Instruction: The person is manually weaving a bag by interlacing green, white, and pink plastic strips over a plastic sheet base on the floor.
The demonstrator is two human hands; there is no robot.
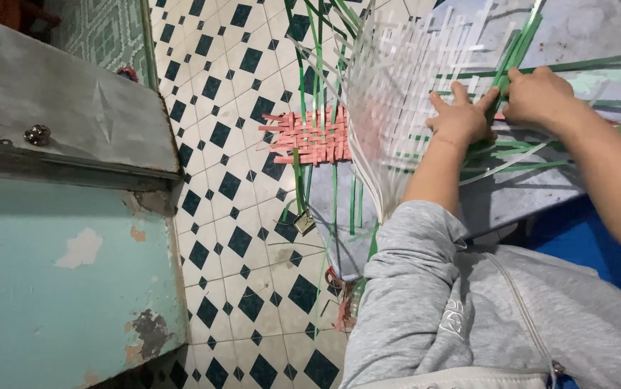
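Note:
A half-woven mat of clear white plastic strips [397,86] with green strips [515,47] lies on a grey table top [577,29]. My left hand [460,119] presses flat on the weave, fingers spread, thumb against a bundle of green strips. My right hand [539,94] sits just to its right, fingers curled and pinching the same green strips. A smaller woven piece of pink strips [309,137] with green strips through it hangs off the mat's left edge above the floor. I wear a grey hooded top [461,310].
Below lies a floor of white tiles with dark diamond shapes [231,180]. A grey metal cabinet with a round knob [37,134] and a chipped pale green wall [65,288] stand at the left. Loose green strips [357,202] dangle from the table edge.

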